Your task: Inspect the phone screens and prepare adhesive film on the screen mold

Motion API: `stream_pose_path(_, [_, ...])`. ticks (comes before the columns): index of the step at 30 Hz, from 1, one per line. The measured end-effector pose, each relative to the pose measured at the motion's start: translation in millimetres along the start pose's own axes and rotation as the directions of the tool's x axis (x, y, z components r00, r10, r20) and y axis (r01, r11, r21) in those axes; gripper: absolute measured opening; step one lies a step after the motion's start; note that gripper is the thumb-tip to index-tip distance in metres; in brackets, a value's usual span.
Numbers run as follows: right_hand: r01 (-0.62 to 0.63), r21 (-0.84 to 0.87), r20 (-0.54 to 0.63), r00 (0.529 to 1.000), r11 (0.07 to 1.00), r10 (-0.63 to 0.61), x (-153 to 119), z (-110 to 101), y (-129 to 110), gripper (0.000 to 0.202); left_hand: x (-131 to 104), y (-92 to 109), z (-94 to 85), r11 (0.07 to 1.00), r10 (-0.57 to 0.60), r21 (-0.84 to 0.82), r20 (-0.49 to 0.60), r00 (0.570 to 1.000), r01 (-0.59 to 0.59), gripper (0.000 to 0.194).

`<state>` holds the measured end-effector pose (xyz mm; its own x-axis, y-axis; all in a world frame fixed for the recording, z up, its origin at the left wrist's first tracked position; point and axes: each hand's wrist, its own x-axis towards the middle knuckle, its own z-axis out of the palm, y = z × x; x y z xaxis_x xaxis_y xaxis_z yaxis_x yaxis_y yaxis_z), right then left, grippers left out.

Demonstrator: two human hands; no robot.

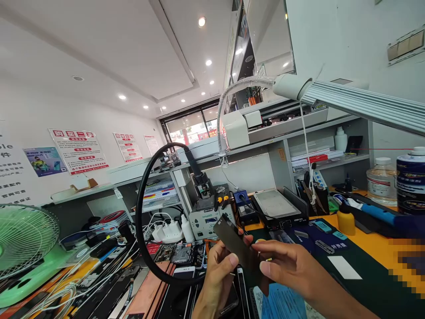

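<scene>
We hold a dark flat piece (230, 239), shaped like a phone, in front of us over the middle of the workbench, tilted so that its upper end points away and to the left. Our left hand (219, 272) grips its left side, thumb at the near edge and fingers curled behind; our right hand (292, 266) pinches its right side between thumb and fingertips. Both grips are closed to about the thickness of the piece — we cannot tell how firmly they press.

Below our hands lie a phone with a white edge (177, 288) and, to the right, a blue printed sheet (282, 303). A thick black hose (141, 221) loops up at the left and arches over to the bench station (204, 223), beyond the piece. Copper-coloured panels (149, 288) lie left of the phone, and a green fan (25, 243) stands at the far left.

To the right, a green mat (375, 283) carries a blank white card (344, 267), with a small yellow bottle (345, 223) beyond it. A flat plate unit (276, 204) sits further back — near a blue-fronted device (241, 198).
</scene>
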<state>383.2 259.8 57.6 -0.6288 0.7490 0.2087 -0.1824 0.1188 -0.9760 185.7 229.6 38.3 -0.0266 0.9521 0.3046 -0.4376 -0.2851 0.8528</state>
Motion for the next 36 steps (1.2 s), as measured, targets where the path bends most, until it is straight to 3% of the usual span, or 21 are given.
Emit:
stream_pose_path(5, [-0.105,0.151,-0.019,0.994,0.983,0.109,0.2,-2.5,-8.3,0.048,-0.7,2.1,0.9,1.0,-0.009,-0.014,-0.029,1.0,0.008,0.043])
stream_pose_path(9, [-0.185,0.321,0.099,0.982,0.929,0.161,0.8,-8.3,-7.1,0.041,-0.4,2.3,1.6,0.999,-0.016,-0.028,-0.049,0.999,0.015,0.036])
stream_pose_path(13, [-0.155,0.391,0.118,0.986,0.907,0.118,1.5,-8.7,-6.4,0.033,-1.3,2.1,2.6,0.999,-0.019,-0.039,-0.074,0.997,0.016,0.035])
stream_pose_path(20, [-0.116,0.369,0.038,0.993,0.922,0.11,4.7,-6.3,-1.0,0.036,-1.4,2.1,5.8,0.998,-0.013,-0.057,-0.103,0.995,0.007,0.034])
stream_pose_path(25, [-0.074,0.338,-0.083,0.991,0.938,0.108,6.2,-2.7,-4.1,0.038,1.0,1.2,6.4,0.999,-0.015,-0.053,-0.086,0.996,0.01,0.037])
stream_pose_path(28, [-0.077,0.297,-0.065,0.993,0.952,0.1,5.0,-1.4,-9.1,0.04,2.1,0.2,5.7,0.999,-0.018,-0.045,-0.069,0.997,0.015,0.036])
stream_pose_path(33, [-0.008,0.011,-0.024,1.0,1.0,0.008,2.6,1.3,-8.9,0.05,3.3,-2.3,4.6,1.0,-0.004,-0.016,-0.032,0.999,0.004,0.037])
stream_pose_path(36, [0.019,-0.191,-0.069,0.997,0.981,-0.033,-0.2,5.3,-6.0,0.049,4.0,-4.8,2.4,1.0,0.017,0.003,-0.014,1.0,-0.017,0.043])
